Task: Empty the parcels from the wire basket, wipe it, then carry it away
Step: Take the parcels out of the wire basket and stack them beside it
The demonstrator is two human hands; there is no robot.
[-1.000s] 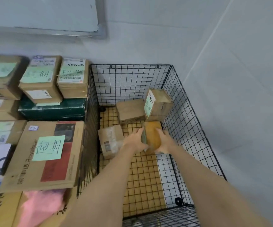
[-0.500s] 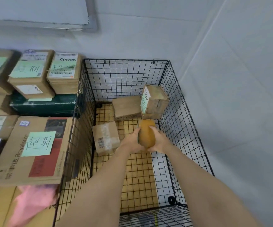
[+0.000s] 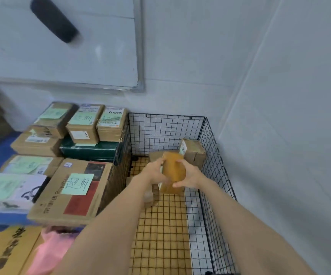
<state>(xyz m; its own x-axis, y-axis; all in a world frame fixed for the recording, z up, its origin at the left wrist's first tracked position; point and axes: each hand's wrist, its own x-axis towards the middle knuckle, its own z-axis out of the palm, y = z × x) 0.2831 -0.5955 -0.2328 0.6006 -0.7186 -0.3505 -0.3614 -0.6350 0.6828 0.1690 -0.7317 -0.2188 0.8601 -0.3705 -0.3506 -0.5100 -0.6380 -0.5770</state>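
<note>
While both hands grip it, tape-wrapped brown parcel point(image 3: 174, 170) sits lifted inside wire basket point(image 3: 166, 133), toward far end. Left hand point(image 3: 155, 172) curled on its left side, right hand point(image 3: 189, 176) on its right. Small cardboard box point(image 3: 195, 152) with green label tilted in basket's far right corner. Flat box point(image 3: 154, 155) beside it; another box point(image 3: 148, 197) partly hidden under left forearm. Stacked cartons point(image 3: 71, 192) just left of basket, whiteboard point(image 3: 85, 60) on wall above them.

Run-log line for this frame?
step: emptying wire basket | left hand: grips tan parcel | right hand: grips same parcel | in basket: cardboard box, others partly hidden
</note>
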